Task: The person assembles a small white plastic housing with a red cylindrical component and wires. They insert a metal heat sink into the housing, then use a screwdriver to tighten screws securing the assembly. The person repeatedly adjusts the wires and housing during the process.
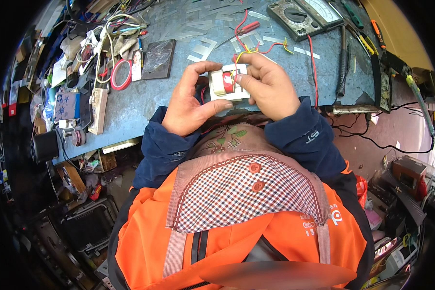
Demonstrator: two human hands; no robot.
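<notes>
The grip of the left hand (193, 96) closes around the left side of a small white coil frame (217, 86), with the thumb along its lower edge. The right hand (268, 84) pinches the right side, its thumb lying on the frame near the red winding. The frame is above the near edge of the blue counter (135, 111). Yellow and red wires (250, 51) rise from it. Beyond are thin metal pieces (201, 50) and a red-handled tool (249, 27); farther right stands a dial meter (297, 18). At left lie a dark square plate (159, 59) and a red tape ring (121, 75).
</notes>
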